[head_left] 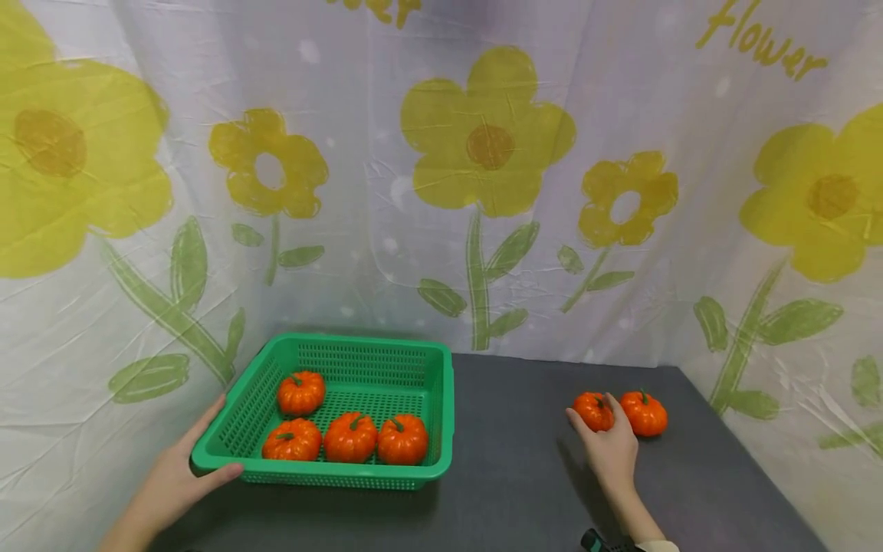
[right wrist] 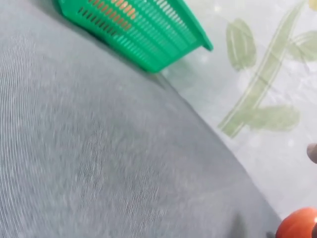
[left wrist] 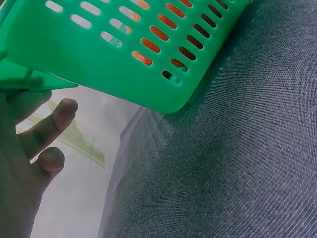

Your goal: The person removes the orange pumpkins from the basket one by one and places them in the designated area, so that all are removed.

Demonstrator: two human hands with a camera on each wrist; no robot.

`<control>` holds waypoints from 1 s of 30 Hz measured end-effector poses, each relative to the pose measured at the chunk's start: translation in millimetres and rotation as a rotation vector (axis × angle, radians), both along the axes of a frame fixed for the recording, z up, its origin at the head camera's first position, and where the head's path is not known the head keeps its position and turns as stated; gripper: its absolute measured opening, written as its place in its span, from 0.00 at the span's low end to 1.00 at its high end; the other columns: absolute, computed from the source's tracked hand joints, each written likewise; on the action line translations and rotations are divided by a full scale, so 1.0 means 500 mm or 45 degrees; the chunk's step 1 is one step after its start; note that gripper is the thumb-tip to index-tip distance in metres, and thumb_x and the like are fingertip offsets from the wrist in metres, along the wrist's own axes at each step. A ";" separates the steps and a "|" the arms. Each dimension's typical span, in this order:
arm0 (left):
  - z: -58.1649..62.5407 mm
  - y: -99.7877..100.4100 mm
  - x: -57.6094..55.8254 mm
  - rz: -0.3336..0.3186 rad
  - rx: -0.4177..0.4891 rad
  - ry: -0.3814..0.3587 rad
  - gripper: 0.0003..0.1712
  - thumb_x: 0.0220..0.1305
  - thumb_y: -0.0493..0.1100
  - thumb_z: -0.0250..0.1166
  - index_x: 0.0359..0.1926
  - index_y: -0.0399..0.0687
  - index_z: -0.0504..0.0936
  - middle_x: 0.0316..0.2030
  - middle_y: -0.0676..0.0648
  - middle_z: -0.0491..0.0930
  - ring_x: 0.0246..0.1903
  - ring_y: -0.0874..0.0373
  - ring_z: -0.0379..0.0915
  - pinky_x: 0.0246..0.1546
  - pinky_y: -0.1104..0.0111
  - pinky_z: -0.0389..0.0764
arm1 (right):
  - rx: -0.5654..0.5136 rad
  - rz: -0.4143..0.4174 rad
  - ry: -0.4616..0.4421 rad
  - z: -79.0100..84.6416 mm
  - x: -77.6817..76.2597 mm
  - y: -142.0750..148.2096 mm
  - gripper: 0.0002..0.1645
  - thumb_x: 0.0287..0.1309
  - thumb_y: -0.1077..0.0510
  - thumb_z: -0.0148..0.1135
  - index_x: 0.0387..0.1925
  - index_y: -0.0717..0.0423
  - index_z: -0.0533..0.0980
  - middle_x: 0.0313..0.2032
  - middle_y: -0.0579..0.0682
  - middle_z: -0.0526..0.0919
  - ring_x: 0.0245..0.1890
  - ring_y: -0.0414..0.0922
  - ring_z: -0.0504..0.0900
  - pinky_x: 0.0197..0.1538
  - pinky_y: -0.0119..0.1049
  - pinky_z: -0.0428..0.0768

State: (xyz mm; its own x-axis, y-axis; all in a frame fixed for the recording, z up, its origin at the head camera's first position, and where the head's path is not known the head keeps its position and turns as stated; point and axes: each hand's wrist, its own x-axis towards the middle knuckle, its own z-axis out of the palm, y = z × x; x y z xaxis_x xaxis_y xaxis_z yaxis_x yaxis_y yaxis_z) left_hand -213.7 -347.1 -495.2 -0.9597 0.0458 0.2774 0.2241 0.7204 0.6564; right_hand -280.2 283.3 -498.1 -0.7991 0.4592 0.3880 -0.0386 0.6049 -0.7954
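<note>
At the front left corner of a green plastic basket (head_left: 324, 472), my left hand (head_left: 169, 479) grips the rim, with the thumb by the front edge. In the left wrist view, several fingers (left wrist: 49, 126) bend beneath the rim. My right hand (head_left: 614, 454), far to the right, pinches a small orange pumpkin (head_left: 592, 414) between thumb and fingers; only part of that pumpkin (right wrist: 296, 225) enters the right wrist view. Just right of it lies another orange pumpkin (head_left: 645, 415). Inside the basket are several more, among them a pumpkin (head_left: 300, 393) at the back left.
A dark grey cloth (head_left: 510, 460) covers the table. White curtains (head_left: 366, 268) printed with yellow flowers close off the back and both sides. The basket's back wall stands close to the rear curtain.
</note>
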 end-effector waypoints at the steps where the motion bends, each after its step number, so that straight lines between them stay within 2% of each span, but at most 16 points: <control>1: 0.000 0.000 0.000 -0.001 -0.003 -0.002 0.64 0.63 0.50 0.77 0.87 0.50 0.44 0.72 0.18 0.62 0.62 0.17 0.68 0.49 0.27 0.75 | 0.011 0.007 -0.009 0.004 0.000 -0.001 0.51 0.60 0.43 0.79 0.75 0.65 0.68 0.70 0.63 0.77 0.34 0.54 0.83 0.47 0.51 0.83; 3: 0.001 0.000 0.000 -0.003 -0.007 -0.002 0.64 0.63 0.50 0.77 0.87 0.49 0.44 0.71 0.17 0.63 0.62 0.17 0.68 0.49 0.28 0.75 | 0.032 0.013 -0.008 0.012 0.001 -0.005 0.51 0.60 0.42 0.79 0.75 0.64 0.69 0.70 0.61 0.78 0.21 0.46 0.74 0.33 0.40 0.78; 5: 0.002 0.001 0.000 -0.001 -0.011 0.005 0.64 0.63 0.50 0.77 0.86 0.48 0.44 0.71 0.17 0.63 0.61 0.18 0.69 0.49 0.29 0.76 | 0.028 0.023 0.006 0.021 0.002 -0.009 0.51 0.60 0.42 0.79 0.75 0.63 0.70 0.69 0.60 0.78 0.16 0.41 0.65 0.25 0.34 0.69; 7: 0.002 0.001 0.001 0.000 -0.011 0.013 0.64 0.62 0.50 0.77 0.86 0.48 0.45 0.71 0.17 0.63 0.61 0.18 0.69 0.49 0.29 0.76 | 0.004 0.046 0.024 0.030 0.003 -0.016 0.50 0.59 0.43 0.80 0.75 0.61 0.70 0.69 0.60 0.78 0.14 0.39 0.59 0.22 0.33 0.63; 9: 0.002 0.002 0.002 0.000 -0.007 0.014 0.64 0.62 0.50 0.77 0.86 0.48 0.45 0.71 0.17 0.63 0.61 0.18 0.69 0.49 0.28 0.75 | -0.024 0.082 0.030 0.038 0.004 -0.024 0.49 0.60 0.44 0.80 0.75 0.60 0.69 0.58 0.64 0.84 0.13 0.39 0.59 0.20 0.33 0.61; 13: 0.002 0.002 0.004 -0.003 0.004 0.015 0.64 0.62 0.49 0.77 0.87 0.49 0.44 0.71 0.17 0.63 0.62 0.17 0.67 0.50 0.27 0.74 | -0.085 0.159 0.024 0.051 0.004 -0.048 0.48 0.60 0.46 0.79 0.76 0.57 0.69 0.57 0.63 0.84 0.11 0.37 0.58 0.18 0.31 0.62; 14: 0.002 0.003 0.004 -0.004 0.007 0.012 0.64 0.63 0.49 0.77 0.87 0.49 0.44 0.72 0.17 0.62 0.62 0.17 0.67 0.50 0.26 0.74 | -0.093 0.183 0.026 0.053 0.003 -0.054 0.48 0.60 0.46 0.79 0.76 0.57 0.69 0.50 0.66 0.86 0.10 0.37 0.57 0.17 0.31 0.61; 16: 0.002 0.003 0.003 -0.003 0.004 0.018 0.64 0.62 0.49 0.77 0.87 0.49 0.44 0.72 0.17 0.62 0.62 0.17 0.67 0.49 0.27 0.74 | -0.118 0.224 0.026 0.058 0.000 -0.069 0.48 0.61 0.46 0.79 0.76 0.56 0.69 0.62 0.61 0.83 0.10 0.36 0.57 0.17 0.30 0.63; 20: 0.003 0.003 0.003 -0.003 -0.001 0.021 0.64 0.62 0.50 0.77 0.87 0.50 0.44 0.72 0.17 0.62 0.62 0.17 0.67 0.49 0.27 0.75 | -0.149 0.314 0.042 0.062 -0.005 -0.099 0.48 0.61 0.47 0.79 0.76 0.55 0.68 0.65 0.59 0.81 0.08 0.34 0.57 0.16 0.29 0.64; 21: 0.002 0.002 0.004 -0.001 -0.001 0.023 0.64 0.62 0.50 0.77 0.87 0.50 0.44 0.72 0.17 0.62 0.62 0.17 0.67 0.49 0.27 0.75 | -0.161 0.334 0.045 0.063 -0.006 -0.109 0.48 0.61 0.47 0.79 0.76 0.54 0.69 0.71 0.55 0.76 0.08 0.34 0.57 0.17 0.29 0.64; 30: 0.000 0.000 0.005 0.002 0.003 0.046 0.64 0.61 0.49 0.78 0.87 0.52 0.45 0.72 0.19 0.64 0.63 0.19 0.68 0.51 0.27 0.74 | -0.198 0.482 0.075 0.063 -0.015 -0.184 0.45 0.60 0.49 0.80 0.75 0.51 0.71 0.72 0.54 0.77 0.07 0.33 0.52 0.17 0.29 0.60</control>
